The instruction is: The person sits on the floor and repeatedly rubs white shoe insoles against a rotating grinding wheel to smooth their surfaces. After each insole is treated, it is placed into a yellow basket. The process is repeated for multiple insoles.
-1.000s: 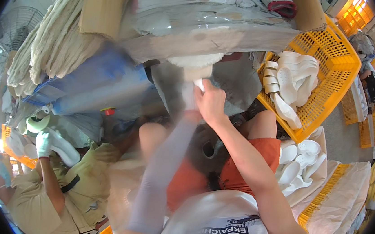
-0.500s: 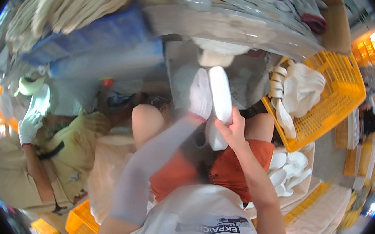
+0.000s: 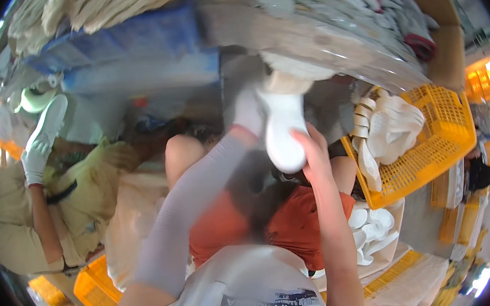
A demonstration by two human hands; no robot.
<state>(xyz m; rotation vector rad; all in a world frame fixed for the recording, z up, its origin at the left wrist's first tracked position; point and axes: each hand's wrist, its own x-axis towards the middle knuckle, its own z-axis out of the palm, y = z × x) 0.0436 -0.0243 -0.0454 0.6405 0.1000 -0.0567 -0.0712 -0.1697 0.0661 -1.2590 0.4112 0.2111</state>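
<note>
The right hand (image 3: 313,147) pinches the sole (image 3: 285,126), now turned broad-face up beside the pad (image 3: 287,82); blur hides whether the left hand (image 3: 250,110) grips.

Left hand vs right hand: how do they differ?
- Cover: the left hand wears a white glove; the right hand is bare.
- Arm: a pale grey sleeve runs above the left hand; skin shows above the right.
- Pose: the right hand grips the near end of the white shoe-shaped piece, thumb on top; the left, blurred, is by its far end, contact unclear.
Shared: both are at the same piece.
</note>
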